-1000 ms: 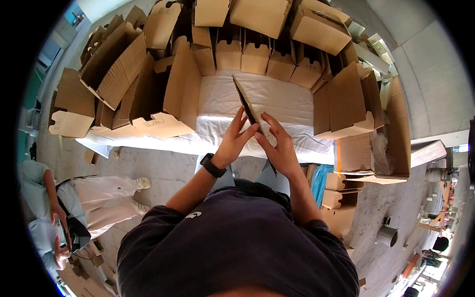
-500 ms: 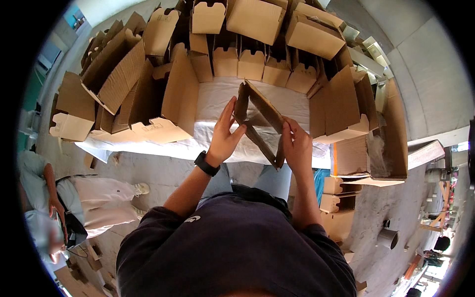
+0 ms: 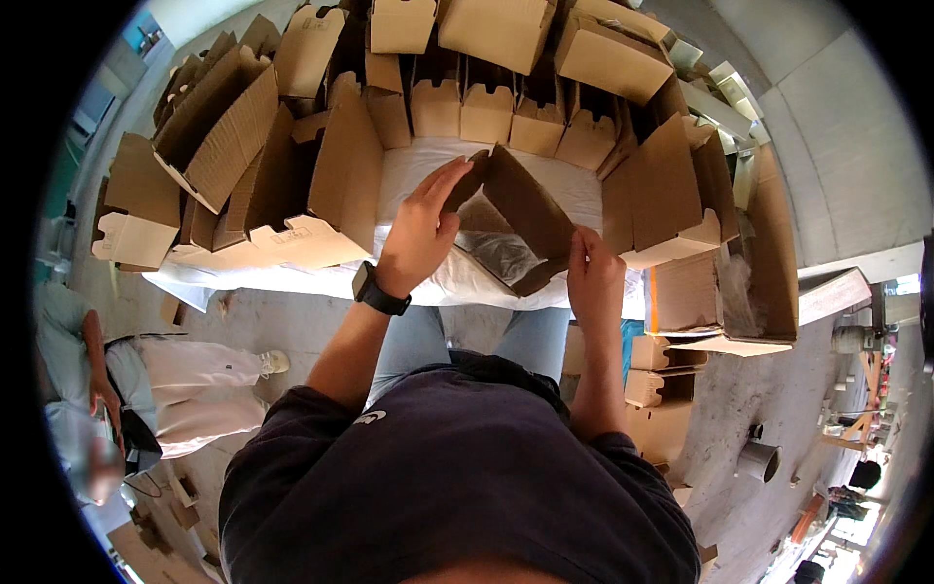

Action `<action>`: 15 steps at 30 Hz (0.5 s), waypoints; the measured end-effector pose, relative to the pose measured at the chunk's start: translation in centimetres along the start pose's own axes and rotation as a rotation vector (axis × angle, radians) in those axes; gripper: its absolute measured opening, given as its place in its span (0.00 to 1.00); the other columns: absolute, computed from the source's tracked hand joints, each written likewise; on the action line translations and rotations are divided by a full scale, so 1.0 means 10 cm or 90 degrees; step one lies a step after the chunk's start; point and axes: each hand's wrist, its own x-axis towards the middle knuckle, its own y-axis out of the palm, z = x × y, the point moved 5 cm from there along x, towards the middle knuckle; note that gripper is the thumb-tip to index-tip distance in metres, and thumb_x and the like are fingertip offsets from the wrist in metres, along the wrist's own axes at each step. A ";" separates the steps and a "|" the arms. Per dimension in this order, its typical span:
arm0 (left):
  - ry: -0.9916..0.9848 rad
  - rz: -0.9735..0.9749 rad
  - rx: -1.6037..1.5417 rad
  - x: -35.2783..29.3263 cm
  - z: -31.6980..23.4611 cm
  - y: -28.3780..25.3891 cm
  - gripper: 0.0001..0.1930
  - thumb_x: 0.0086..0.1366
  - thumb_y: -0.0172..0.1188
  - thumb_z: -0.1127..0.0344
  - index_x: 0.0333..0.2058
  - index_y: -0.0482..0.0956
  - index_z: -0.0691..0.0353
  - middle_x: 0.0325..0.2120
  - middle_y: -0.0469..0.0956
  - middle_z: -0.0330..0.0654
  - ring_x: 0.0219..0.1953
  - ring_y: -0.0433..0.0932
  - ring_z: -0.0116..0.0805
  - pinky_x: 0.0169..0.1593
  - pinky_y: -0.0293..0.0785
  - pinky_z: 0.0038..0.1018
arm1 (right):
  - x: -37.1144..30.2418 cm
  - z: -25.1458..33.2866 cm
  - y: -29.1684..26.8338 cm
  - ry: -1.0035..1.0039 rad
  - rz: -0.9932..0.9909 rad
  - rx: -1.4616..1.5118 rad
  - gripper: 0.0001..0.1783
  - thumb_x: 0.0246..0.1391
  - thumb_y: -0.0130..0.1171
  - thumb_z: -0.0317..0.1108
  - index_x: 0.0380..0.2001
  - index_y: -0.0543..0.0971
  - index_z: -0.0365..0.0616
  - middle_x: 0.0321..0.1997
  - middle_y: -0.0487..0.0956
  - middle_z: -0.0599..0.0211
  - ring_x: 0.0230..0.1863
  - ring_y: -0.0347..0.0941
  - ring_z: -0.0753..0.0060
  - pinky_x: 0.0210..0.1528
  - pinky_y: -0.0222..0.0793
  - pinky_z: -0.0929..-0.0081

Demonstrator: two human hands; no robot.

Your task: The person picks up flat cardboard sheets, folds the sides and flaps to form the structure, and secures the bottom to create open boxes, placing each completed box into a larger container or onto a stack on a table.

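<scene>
A cardboard sleeve point(image 3: 533, 206), spread into a four-sided, open-ended frame, sits between the two hands above the worktop point(image 3: 576, 187), which has a white cover. The left hand point(image 3: 418, 232) has its fingers straight and together against the sleeve's left wall, thumb apart; how hard it presses I cannot tell. The right hand point(image 3: 596, 277) pinches the right corner between thumb and fingers. Squaring the sleeve well, I judge, calls for even, gentle pressure across opposite corners, so that the creases give before the walls buckle; the flat left palm spreads load better than fingertips would, and the right pinch is best kept close to its fold. By count there is one sleeve in hand, two hands and one dark wristwatch point(image 3: 381, 290) on the left wrist. Along the far side, four notched cartons point(image 3: 486, 112) make the lower row, with three upper cartons point(image 3: 494, 31) above them. More cartons overlap at far left and right, too layered to count surely. At the right end is one large box with an orange strip point(image 3: 653, 305); one grey cylinder point(image 3: 759, 461) lies on the floor, and one co-worker point(image 3: 199, 389) is at left.
</scene>
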 end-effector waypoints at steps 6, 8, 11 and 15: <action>0.020 -0.033 0.037 0.07 0.02 -0.23 0.33 0.48 0.46 0.86 0.56 0.69 0.59 0.57 0.69 0.50 0.57 0.70 0.52 0.55 0.70 0.34 | -0.04 -0.02 -0.08 -0.031 -0.047 0.036 0.09 0.58 0.54 0.32 0.38 0.80 0.42 0.26 0.80 0.51 0.29 0.79 0.49 0.28 0.72 0.62; 0.028 -0.025 0.049 0.11 0.05 -0.30 0.33 0.47 0.46 0.86 0.55 0.70 0.58 0.57 0.70 0.48 0.54 0.72 0.50 0.49 0.72 0.32 | -0.06 0.00 -0.12 -0.062 -0.066 -0.033 0.08 0.57 0.56 0.32 0.37 0.80 0.43 0.26 0.81 0.53 0.29 0.79 0.52 0.28 0.72 0.63; 0.010 -0.001 0.054 0.16 0.15 -0.35 0.31 0.48 0.48 0.85 0.54 0.72 0.60 0.56 0.73 0.45 0.52 0.76 0.42 0.43 0.73 0.26 | -0.04 -0.05 -0.11 -0.070 -0.069 -0.104 0.07 0.55 0.57 0.31 0.36 0.80 0.43 0.26 0.81 0.55 0.28 0.79 0.53 0.28 0.73 0.63; -0.014 0.046 0.055 0.12 0.29 -0.30 0.30 0.49 0.49 0.83 0.54 0.72 0.60 0.53 0.74 0.46 0.54 0.74 0.41 0.52 0.70 0.27 | -0.02 -0.09 -0.04 -0.064 -0.048 -0.089 0.09 0.55 0.57 0.28 0.40 0.78 0.43 0.31 0.81 0.57 0.32 0.80 0.58 0.31 0.74 0.66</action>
